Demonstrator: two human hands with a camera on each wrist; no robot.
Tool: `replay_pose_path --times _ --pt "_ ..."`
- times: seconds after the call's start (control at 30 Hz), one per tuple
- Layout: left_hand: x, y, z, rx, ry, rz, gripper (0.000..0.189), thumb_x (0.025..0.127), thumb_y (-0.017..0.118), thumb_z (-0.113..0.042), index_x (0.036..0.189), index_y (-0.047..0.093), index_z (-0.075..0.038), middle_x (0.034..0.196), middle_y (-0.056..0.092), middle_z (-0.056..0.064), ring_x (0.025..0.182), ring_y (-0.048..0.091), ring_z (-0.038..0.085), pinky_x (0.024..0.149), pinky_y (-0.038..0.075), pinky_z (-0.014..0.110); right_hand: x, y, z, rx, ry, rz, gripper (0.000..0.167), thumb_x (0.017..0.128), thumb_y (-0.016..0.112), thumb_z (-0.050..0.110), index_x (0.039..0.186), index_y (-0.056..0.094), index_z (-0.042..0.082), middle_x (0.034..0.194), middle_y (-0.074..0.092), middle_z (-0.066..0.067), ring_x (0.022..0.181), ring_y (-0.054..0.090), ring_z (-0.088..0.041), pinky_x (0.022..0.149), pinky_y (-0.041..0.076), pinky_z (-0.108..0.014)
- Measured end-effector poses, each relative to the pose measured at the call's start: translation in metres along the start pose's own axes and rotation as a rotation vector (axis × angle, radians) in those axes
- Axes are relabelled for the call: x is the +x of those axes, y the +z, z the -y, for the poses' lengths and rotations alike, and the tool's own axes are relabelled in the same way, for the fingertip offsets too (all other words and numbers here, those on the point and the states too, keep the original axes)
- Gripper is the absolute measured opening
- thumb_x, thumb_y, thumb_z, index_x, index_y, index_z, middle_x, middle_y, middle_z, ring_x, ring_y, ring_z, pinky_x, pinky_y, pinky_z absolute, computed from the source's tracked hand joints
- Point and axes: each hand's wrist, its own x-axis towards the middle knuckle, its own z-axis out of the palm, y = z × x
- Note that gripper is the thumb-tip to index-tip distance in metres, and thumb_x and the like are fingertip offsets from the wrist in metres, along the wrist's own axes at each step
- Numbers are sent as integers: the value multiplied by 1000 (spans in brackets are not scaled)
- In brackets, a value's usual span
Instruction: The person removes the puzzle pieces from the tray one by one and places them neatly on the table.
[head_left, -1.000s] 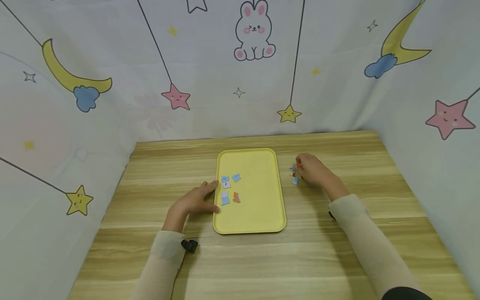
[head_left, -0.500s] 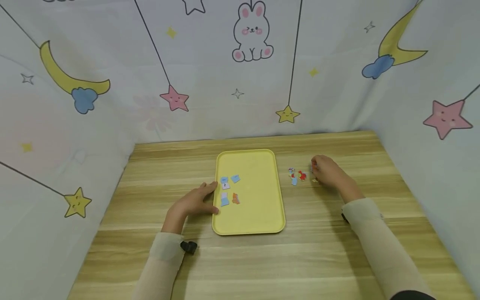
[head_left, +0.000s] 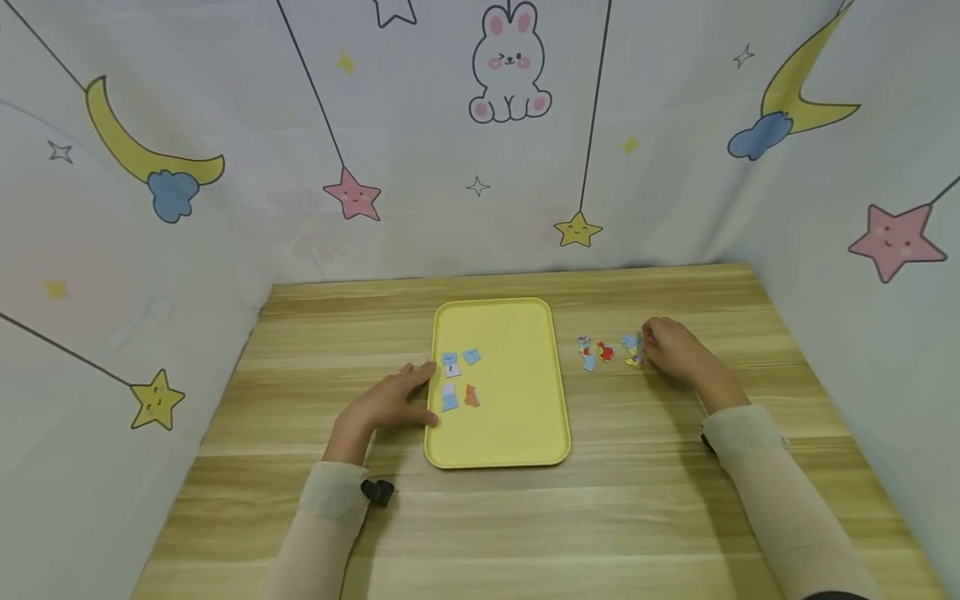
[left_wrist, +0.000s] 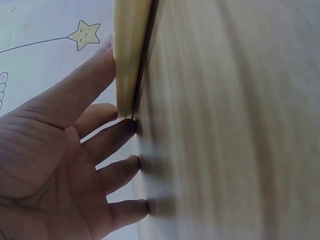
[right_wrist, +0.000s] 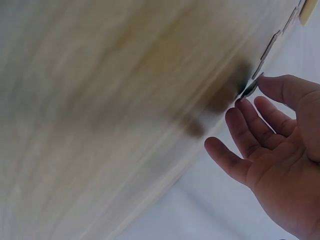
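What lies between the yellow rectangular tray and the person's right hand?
In the head view, small, flat, multicoloured pieces lie on the wood-grain table between the tray and the right hand.

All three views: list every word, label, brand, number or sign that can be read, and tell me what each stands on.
No text can be read.
Small, flat white piece on the yellow rectangular tray: one dark mark, too small to read.
Small, flat red piece on the wood-grain table: any print is too small to tell.
White backdrop: drawings only, no lettering visible.
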Motion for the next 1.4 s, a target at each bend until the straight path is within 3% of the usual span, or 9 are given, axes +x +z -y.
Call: replay_pose_path --times 0.47,0.77,1.4 --pt "-1 -1 -1 -10 1 3 102 87 89 -31 167 30 -8 172 27 12 160 11 43 127 17 62 -3 -1 6 -8 -3 11 30 101 56 -4 126 55 -21 123 61 -39 119 57 -55 103 48 -64" --pt "0 -1 -1 -5 6 10 103 86 89 -33 167 30 -8 172 28 12 160 11 44 126 18 62 12 6 37 28 58 56 42 98 54 -2 138 53 -14 141 52 -35 137 43 -56 113 35 -72" --pt "1 -1 1 -2 4 8 103 86 89 -34 167 30 -8 172 28 12 160 12 44 126 18 62 58 42 121 0 -141 62 38 102 60 6 137 58 -8 139 58 -27 133 52 -48 107 44 -66"
